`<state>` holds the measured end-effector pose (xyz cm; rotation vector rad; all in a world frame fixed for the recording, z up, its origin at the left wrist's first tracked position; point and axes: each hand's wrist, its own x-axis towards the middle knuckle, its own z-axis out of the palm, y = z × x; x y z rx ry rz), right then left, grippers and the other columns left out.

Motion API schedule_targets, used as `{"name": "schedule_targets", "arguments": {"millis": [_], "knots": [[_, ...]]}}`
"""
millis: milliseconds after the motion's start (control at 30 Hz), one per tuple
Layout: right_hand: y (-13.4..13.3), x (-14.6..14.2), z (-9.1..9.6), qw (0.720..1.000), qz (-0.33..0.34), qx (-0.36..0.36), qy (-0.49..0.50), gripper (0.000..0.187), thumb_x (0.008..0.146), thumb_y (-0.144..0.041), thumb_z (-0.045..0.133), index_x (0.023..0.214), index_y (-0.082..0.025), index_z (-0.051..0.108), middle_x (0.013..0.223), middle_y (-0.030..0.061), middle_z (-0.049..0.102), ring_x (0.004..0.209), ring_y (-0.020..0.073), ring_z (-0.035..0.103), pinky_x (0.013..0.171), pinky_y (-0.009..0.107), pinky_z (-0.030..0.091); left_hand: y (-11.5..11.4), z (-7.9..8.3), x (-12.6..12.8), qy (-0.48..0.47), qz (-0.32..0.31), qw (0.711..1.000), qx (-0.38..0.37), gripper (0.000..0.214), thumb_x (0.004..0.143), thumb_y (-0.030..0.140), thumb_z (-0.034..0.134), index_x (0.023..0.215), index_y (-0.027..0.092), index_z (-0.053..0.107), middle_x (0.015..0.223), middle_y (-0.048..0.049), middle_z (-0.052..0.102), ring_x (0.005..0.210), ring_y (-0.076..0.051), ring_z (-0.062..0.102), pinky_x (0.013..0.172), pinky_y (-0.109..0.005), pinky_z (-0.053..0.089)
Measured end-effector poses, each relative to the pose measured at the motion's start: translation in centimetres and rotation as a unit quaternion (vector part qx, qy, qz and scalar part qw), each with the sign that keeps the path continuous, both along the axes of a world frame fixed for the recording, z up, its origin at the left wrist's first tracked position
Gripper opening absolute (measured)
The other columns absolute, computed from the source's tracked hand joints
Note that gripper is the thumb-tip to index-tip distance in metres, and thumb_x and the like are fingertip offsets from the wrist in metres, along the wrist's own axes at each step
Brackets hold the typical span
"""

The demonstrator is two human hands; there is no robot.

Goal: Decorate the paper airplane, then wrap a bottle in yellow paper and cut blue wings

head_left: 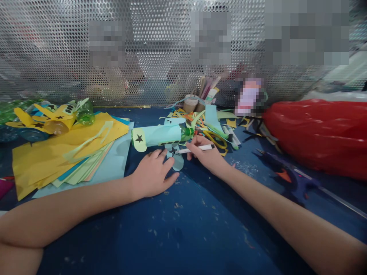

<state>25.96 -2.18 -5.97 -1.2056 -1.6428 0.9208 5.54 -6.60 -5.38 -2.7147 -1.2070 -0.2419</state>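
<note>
Your left hand (156,172) lies palm down, fingers loosely spread and clenched on nothing, its fingertips at the left edge of the rounded, light-blue paper flap (178,163); whether they press on it you cannot tell from here. To draw cleanly, it would be best to pin that edge flat with the index and middle fingertips, clear of the black ink star (173,152), so that the paper cannot slip or the ink smear. Your right hand (208,156) grasps a slim white marker with a black end (197,148), pinched near its tip, which points left at the star's right side. Short strokes, with the wrist resting on the table, should give you crisp corners.

As for where things lie, the stacked yellow paper sheets (43,164) are left of your left fingers, well apart from them. The green plastic bottle wrapped in light-blue paper (160,134) lies on its side just beyond those fingertips, its green neck reaching toward the right fingers. The flap juts from the bottle's near side, between your two sets of fingers. Right of your right fingers, well apart, lies a dark purple glue gun (299,181).
</note>
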Motion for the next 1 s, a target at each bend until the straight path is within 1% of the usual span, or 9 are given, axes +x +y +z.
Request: {"name": "schedule_targets", "arguments": {"millis": [267,500,733,1000], "knots": [[0.27,0.15,-0.52,1.0,0.02,0.0,0.001,0.028,0.084,-0.04,0.061,0.068,-0.023,0.046,0.053,-0.0029,0.064,0.05,0.0136,0.052,0.055,0.029,0.036,-0.04,0.16,0.03,-0.001,-0.003,1.0,-0.001,0.045,0.096,0.047,0.036,0.113,0.013,0.059,0.131,-0.0202,0.056,0.118,-0.033,0.052,0.092,-0.045,0.048],[0.22,0.14,-0.5,1.0,0.018,-0.002,0.004,0.027,0.085,-0.033,0.059,0.065,-0.024,0.044,0.05,-0.0041,0.062,0.05,0.0133,0.051,0.056,0.029,0.036,-0.05,0.11,0.02,-0.001,0.0,1.0,0.0,0.044,0.095,0.047,0.036,0.112,0.014,0.059,0.131,-0.0199,0.056,0.117,-0.033,0.053,0.092,-0.045,0.048],[0.23,0.14,-0.59,1.0,0.018,0.003,0.003,0.027,0.084,-0.038,0.061,0.067,-0.024,0.045,0.052,-0.0033,0.063,0.052,0.0145,0.053,0.057,0.029,0.037,-0.03,0.07,0.05,0.0,0.0,1.0,0.004,0.044,0.095,0.047,0.036,0.113,0.014,0.059,0.131,-0.0195,0.056,0.117,-0.032,0.053,0.092,-0.045,0.048],[0.19,0.11,-0.63,1.0,0.002,0.008,0.006,0.028,0.085,-0.038,0.06,0.067,-0.024,0.044,0.051,-0.0039,0.062,0.052,0.014,0.052,0.058,0.03,0.037,0.02,0.12,0.06,-0.001,0.001,1.0,-0.002,0.044,0.095,0.047,0.036,0.112,0.013,0.059,0.13,-0.0201,0.057,0.117,-0.033,0.052,0.092,-0.045,0.048]]}}
